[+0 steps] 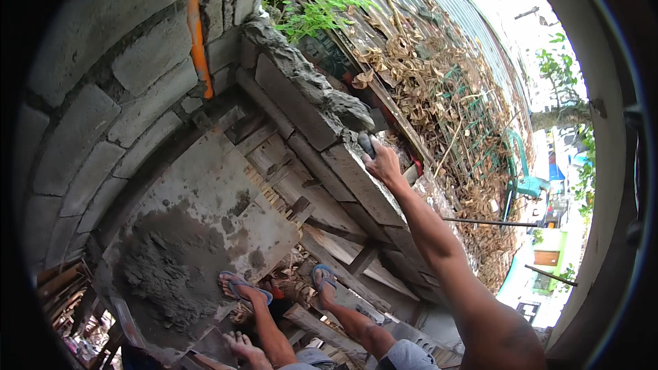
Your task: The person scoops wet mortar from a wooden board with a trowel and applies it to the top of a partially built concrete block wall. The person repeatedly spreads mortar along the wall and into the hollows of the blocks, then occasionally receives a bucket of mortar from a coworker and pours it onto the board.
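Note:
My right hand [385, 163] is closed around the grey handle of a trowel [367, 145] at the top of a low block wall [363, 177]. Wet mortar [346, 109] is heaped just beyond the handle and hides most of the blade. That mortar runs on as a rough bed along the wall's top edge toward the far corner. Low in the picture, beside my knee, hangs my left hand [245, 351], its fingers loosely apart with nothing seen in them.
A mound of mortar [171, 267] lies on a stained board [209, 171] at left. Beneath my sandalled feet are planks and gaps. A taller block wall [89, 123] carries an orange pipe [195, 34]. Over the low wall, dry leaves [425, 82] cover a corrugated roof; thin bars [493, 222] jut out.

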